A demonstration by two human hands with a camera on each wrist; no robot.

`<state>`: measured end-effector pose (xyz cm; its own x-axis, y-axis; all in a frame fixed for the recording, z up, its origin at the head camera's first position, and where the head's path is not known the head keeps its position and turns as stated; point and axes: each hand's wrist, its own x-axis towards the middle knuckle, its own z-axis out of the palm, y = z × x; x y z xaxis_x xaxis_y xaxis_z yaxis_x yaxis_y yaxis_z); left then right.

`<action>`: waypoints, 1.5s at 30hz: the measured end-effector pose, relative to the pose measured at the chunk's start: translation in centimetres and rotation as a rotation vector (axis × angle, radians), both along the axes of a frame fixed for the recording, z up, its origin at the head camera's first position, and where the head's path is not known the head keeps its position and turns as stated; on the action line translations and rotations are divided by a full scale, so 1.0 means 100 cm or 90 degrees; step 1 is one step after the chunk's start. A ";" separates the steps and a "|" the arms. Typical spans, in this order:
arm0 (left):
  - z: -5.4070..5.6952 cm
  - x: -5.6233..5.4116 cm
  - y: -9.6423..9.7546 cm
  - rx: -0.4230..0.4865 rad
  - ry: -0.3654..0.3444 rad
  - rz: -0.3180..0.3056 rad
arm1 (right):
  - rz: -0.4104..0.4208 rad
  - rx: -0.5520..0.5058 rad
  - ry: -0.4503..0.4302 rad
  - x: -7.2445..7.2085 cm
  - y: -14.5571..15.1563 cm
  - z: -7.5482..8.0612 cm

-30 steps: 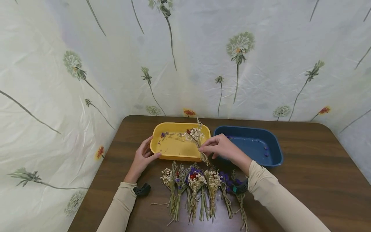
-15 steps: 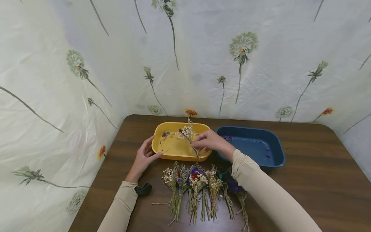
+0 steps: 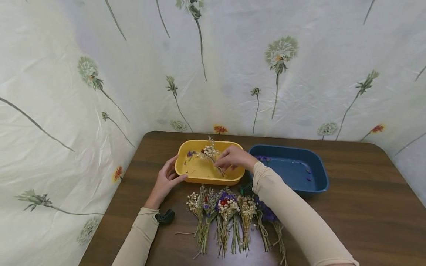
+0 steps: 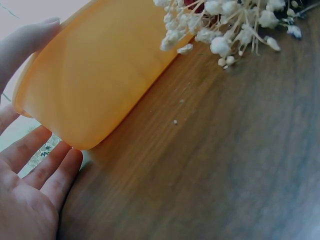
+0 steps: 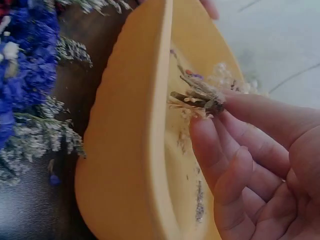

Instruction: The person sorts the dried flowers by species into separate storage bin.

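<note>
My right hand (image 3: 234, 157) pinches a small dried-flower bouquet (image 3: 209, 151) by its tied stems. The bouquet has white and red blooms and hangs tilted over the yellow tray (image 3: 209, 181), its head toward the left. In the right wrist view, the cut stem ends (image 5: 192, 102) poke out between thumb and fingers, inside the tray's near wall. At the tray's left end, my left hand (image 3: 166, 176) holds the corner, thumb along the rim and fingers around the outside. The left wrist view shows those fingers (image 4: 60, 172) beneath the tray's corner (image 4: 82, 130).
A row of several tied dried bouquets (image 3: 226, 214) lies in front of the yellow tray; my right sleeve (image 3: 286, 207) covers part of its right end. To the right stands a blue tray (image 3: 289, 170) with scattered purple petals. A flower-printed sheet (image 3: 226, 74) hangs behind the table.
My right hand has carried the bouquet leftward and lower over the yellow tray, its stems moving from the front rim to inside. My left hand keeps its place on the tray.
</note>
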<state>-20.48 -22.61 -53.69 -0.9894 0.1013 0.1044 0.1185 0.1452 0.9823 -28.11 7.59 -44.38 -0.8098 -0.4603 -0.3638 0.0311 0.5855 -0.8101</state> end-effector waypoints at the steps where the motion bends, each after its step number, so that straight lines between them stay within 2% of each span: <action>1: 0.000 0.000 0.000 0.000 0.000 0.000 | 0.000 0.006 0.000 -0.001 -0.001 0.000; 6: -0.001 -0.001 0.000 -0.002 0.000 0.000 | 0.006 0.047 0.005 -0.005 -0.006 0.002; 15: -0.001 -0.001 0.002 0.003 -0.001 -0.002 | 0.058 0.093 0.012 -0.008 -0.011 0.001; 22: 0.000 -0.001 0.004 0.005 0.001 -0.002 | 0.076 0.102 0.011 -0.005 -0.014 -0.003; 30: -0.001 -0.003 0.001 0.007 0.007 -0.007 | 0.092 0.105 0.021 0.000 -0.015 0.001; 36: 0.001 -0.002 -0.001 0.020 -0.008 -0.014 | 0.096 0.114 0.029 0.000 -0.017 0.002; 45: 0.000 -0.001 -0.001 0.013 -0.012 -0.010 | 0.078 0.070 0.029 0.002 -0.012 0.006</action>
